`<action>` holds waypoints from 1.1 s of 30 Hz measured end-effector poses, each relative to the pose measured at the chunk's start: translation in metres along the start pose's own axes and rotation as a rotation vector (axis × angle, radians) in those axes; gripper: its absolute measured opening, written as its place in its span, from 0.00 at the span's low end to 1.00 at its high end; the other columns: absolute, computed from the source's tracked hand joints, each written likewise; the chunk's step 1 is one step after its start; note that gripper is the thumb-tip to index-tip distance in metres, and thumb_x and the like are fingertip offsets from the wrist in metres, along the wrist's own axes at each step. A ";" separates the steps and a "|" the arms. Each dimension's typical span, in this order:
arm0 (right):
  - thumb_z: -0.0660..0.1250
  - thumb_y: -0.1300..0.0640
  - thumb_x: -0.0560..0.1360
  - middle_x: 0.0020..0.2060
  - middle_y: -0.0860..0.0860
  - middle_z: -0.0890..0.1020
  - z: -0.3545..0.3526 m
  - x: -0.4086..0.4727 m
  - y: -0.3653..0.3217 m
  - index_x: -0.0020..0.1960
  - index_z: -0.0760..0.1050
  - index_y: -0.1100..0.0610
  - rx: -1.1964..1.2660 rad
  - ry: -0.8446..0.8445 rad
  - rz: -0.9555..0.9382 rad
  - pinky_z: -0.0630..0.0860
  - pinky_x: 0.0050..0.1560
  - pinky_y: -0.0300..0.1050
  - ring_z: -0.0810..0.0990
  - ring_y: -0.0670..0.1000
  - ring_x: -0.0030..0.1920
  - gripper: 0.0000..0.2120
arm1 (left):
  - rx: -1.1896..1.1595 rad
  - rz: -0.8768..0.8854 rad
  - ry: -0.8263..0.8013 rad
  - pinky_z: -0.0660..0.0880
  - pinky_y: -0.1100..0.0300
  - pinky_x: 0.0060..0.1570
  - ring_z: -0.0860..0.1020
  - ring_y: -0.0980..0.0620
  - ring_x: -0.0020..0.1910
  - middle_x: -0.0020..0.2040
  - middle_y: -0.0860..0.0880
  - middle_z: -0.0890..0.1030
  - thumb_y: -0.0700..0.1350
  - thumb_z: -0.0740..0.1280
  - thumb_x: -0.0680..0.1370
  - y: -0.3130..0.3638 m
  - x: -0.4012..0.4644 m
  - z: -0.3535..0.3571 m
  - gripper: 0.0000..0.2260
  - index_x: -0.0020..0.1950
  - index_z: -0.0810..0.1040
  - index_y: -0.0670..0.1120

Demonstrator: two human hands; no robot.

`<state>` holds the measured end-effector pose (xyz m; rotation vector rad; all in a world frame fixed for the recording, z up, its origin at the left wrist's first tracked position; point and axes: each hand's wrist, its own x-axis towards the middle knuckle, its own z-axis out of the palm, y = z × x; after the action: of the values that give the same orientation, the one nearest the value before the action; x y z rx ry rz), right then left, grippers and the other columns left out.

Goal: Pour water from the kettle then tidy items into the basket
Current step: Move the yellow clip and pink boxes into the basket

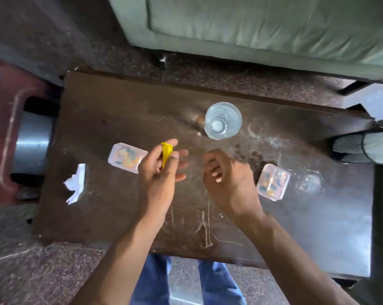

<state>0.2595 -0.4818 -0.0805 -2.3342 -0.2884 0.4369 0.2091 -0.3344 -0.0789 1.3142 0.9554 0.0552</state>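
Over the middle of the dark wooden table [120, 111], my left hand [162, 172] pinches a small yellow packet [166, 153] between thumb and fingers. My right hand [227, 179] hovers beside it with its fingers curled inward, and nothing shows in it. Just beyond both hands stands a clear glass [223, 121] with water in it. One clear plastic box [127, 157] with coloured bits lies left of my left hand, and a second clear box [273, 181] lies right of my right hand. A grey metal vessel [32, 146] sits off the table's left edge.
A crumpled white paper [75, 183] lies near the table's left side. Several small dark round pieces [249, 155] are scattered behind my right hand. A green sofa [252, 29] stands beyond the table. Another person's socked foot [351, 148] rests at the right edge.
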 end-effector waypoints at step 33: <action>0.84 0.50 0.68 0.55 0.52 0.84 0.176 0.085 -0.297 0.62 0.86 0.53 -0.049 -0.206 -0.496 0.85 0.52 0.54 0.85 0.53 0.47 0.24 | 0.126 0.418 0.551 0.87 0.44 0.54 0.88 0.52 0.45 0.44 0.64 0.87 0.56 0.72 0.78 0.094 0.073 -0.316 0.09 0.56 0.86 0.69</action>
<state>0.2449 -0.1340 -0.0093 -2.1624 -0.9584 0.4217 0.1045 -0.0185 -0.0249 1.6386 1.1361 0.7195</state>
